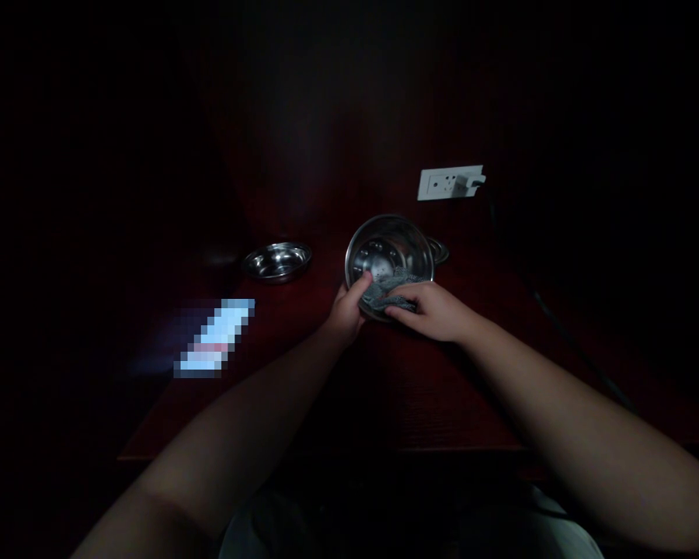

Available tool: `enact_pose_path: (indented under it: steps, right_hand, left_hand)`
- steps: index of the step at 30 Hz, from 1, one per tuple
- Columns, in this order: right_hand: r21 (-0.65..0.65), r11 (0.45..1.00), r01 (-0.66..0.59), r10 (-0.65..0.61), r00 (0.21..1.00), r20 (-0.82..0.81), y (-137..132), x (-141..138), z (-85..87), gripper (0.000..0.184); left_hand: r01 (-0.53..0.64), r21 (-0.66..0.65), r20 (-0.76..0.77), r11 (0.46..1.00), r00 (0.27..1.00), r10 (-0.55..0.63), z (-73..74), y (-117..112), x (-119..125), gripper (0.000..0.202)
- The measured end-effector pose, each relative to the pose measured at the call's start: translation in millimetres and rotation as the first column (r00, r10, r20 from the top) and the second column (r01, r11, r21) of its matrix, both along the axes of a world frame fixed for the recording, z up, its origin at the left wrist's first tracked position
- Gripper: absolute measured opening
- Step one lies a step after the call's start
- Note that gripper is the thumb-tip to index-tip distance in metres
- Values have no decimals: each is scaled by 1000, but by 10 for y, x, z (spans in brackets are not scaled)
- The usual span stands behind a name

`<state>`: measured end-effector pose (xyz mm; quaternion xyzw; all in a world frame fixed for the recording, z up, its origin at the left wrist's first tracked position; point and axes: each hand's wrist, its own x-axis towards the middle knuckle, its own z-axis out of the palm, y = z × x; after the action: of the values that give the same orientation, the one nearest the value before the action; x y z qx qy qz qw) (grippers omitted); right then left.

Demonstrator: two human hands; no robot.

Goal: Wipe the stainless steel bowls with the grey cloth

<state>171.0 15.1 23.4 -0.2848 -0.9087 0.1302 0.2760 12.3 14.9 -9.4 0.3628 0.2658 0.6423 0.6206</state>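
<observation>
A shiny metal bowl (405, 237) is tilted up, its hollow side facing me. My left hand (350, 309) grips its lower left rim, with the thumb over the inside and the fingers underneath. A grey cloth (393, 287) lies bunched against the inside of the bowl near the lower rim. Fingers closed, my right hand (428, 309) holds that cloth and presses it to the metal; some of the fingertips are hidden in its folds.
On the dark red table (443, 404), a shallow metal dish (278, 272) stands to the left. Another round metal piece (439, 250) shows partly behind the bowl. A lit, blurred-out screen (218, 338) lies at the left. The back wall carries a socket (443, 184) with a plug (474, 182). A dark cable (582, 349) runs along the right.
</observation>
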Motion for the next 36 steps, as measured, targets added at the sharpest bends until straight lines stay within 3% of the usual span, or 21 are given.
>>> enact_pose_path:
  steps: [10,16,21,28,36]
  right_hand:
    - [17,996,-85,85,996,-15,11,-21,-5,24]
    - [-62,981,-185,174,974,-143,19,-13,-17,30]
    - [-154,984,-92,58,975,-215,60,-18,-69,37]
    - [-41,998,-38,35,997,-62,103,-38,-107,21]
    - [-72,997,32,-29,999,45,105,-26,-100,18]
  left_hand:
    - [-83,-95,-12,992,997,82,-23,23,3,41]
    - [-99,-101,-14,990,995,99,-75,77,-18,45]
    - [-109,-37,-40,993,993,107,-70,43,-23,47]
    - [-140,-66,-71,988,988,135,-39,8,38,45]
    - [-113,-82,-157,990,983,99,-49,14,56,38]
